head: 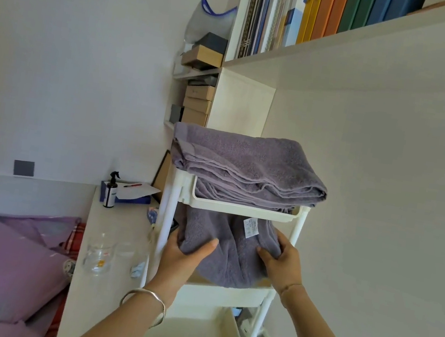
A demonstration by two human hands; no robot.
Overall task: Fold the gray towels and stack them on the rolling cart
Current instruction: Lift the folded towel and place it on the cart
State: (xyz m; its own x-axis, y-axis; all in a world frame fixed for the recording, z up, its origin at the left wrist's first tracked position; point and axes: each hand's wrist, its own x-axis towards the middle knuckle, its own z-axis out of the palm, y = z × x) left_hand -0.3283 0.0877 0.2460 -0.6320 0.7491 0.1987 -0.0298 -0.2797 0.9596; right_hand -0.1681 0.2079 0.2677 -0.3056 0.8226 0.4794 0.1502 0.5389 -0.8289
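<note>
Head view showed the rolling cart, white and tiered, as the reference for all positions below.

Top tray of the cart: folded gray towels lay stacked flat, the pile rising above the tray rim and overhanging it on both sides. The number of towels in the pile could not be told.

Middle tier of the cart: one further gray towel sat bunched between the two trays, its white care label exposed. It appeared loosely gathered and not squared off.

Left hand: at the cart's left post, thumb laid across the front of this towel and gripping its left side; the other fingers were hidden behind the cloth.

Right hand: at the cart's right post, thumb and fingers curled round the towel's right edge.

Assessment: the task appeared well advanced. The top stack was judged complete. The held towel was judged outstanding; it needed neat folding and settling on the cart. Whether other towels remained elsewhere could not be determined.
</note>
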